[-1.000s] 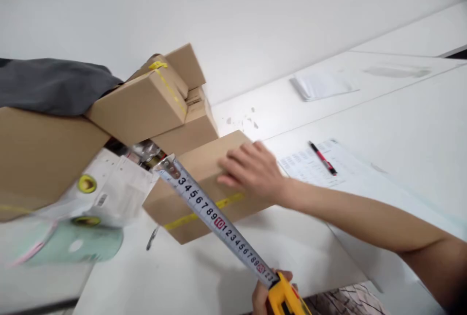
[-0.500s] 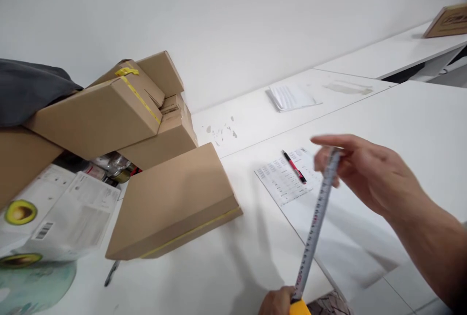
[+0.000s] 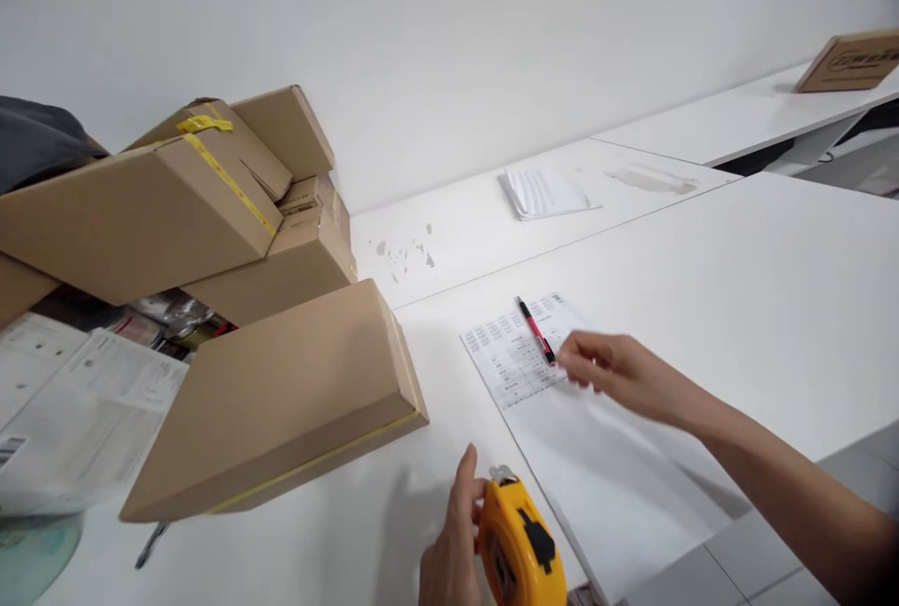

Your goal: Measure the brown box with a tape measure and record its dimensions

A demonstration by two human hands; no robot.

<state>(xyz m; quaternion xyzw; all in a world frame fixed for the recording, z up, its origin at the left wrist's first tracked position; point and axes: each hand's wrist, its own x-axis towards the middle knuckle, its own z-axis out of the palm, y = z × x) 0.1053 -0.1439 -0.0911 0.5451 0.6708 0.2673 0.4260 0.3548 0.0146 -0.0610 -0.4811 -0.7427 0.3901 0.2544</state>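
Note:
My left hand (image 3: pixel 453 536) is wrapped around a yellow tape measure (image 3: pixel 523 545) near the bottom edge of the view. The tape is wound in, and only its metal end hook sticks out at the top. My right hand (image 3: pixel 596 367) is over a printed sheet (image 3: pixel 506 367), fingers bent together. Its fingertips are at the near end of a red and black pen (image 3: pixel 536 330) that lies flat on the sheet. How firmly they grip the pen is hard to see. A closed brown cardboard box (image 3: pixel 273 391) lies to the left of both hands.
More cardboard boxes (image 3: pixel 140 213) are piled at the left by the wall. Stacked papers (image 3: pixel 544 189) lie at the back of the white table (image 3: pixel 702 297). Another small box (image 3: pixel 849 63) stands far right. A dark slim object (image 3: pixel 150 545) lies by the near box.
The measuring tape, stretched between both hands before, has wound back into its case. My right hand has let go of its end and moved down and left to the pen.

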